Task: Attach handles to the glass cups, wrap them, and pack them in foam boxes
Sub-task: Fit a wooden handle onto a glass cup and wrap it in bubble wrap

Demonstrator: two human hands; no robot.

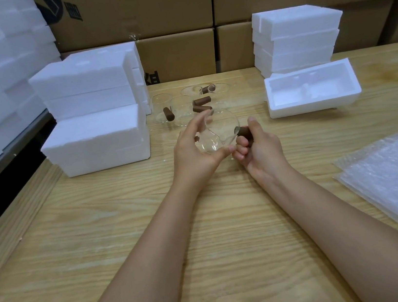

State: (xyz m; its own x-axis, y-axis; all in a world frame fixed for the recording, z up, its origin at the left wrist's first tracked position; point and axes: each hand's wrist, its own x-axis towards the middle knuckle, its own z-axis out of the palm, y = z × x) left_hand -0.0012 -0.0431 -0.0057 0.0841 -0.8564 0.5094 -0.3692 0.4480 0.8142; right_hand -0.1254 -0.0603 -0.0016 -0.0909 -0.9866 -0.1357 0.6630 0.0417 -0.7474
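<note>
The head camera looks down at two bare arms reaching out over a pale wooden table (153,234). The left hand (194,151) holds a clear round glass cup (216,133) up off the table, near the middle. Its fingers (196,124) curl over the far side of the cup and its thumb presses on the near side, so the cup sits between them. The right hand (260,148) grips a short brown round handle (244,133). Its fingers are curled tight round the handle and its thumb sticks up beside it. The end of the handle touches the right side of the cup. Behind the hands, more clear glass cups (181,103) stand in a bunch on the table. A few other brown handles (201,100) are among them, and I cannot tell which ones are stuck on. To the right lies an open white foam box (314,106), with a pile of white foam pieces (297,39) behind it. On the left, closed white foam boxes (94,142) are piled up. Clear bubble wrap sheets (396,182) lie at the right edge. Big brown cardboard boxes (179,56) stand at the back.
</note>
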